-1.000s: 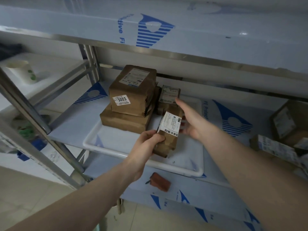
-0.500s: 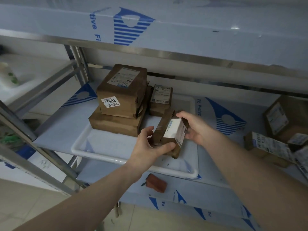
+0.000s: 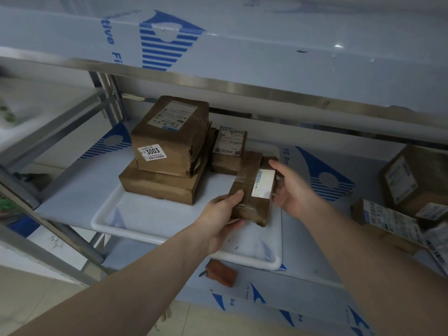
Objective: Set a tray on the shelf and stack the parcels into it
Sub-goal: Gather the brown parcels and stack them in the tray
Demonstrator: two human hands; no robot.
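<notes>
Currently the shelf (image 3: pixel 72 197) carries the white tray (image 3: pixel 155 224), which sits squarely on it with its front rim near the shelf edge. Inside the tray, at rear left, a large parcel (image 3: pixel 169 139) rests on a flat parcel (image 3: pixel 157 187); a small parcel (image 3: pixel 229 151) stands just beside them at the rear.

The held parcel (image 3: pixel 252 190) is over the tray's right half, in front of the small parcel. Its long axis runs front to back, tilted slightly right at the far end, with the white label facing up and right. Whether it rests on the tray floor cannot be told.

The left hand (image 3: pixel 223 219) clamps the near end, thumb on top. The right hand (image 3: pixel 291 192) steadies the label side with loosely curled, open fingers.

Procedure, as judged: lower the parcel flat, slide it against the small parcel, keep it inside the right rim, then release.
</notes>
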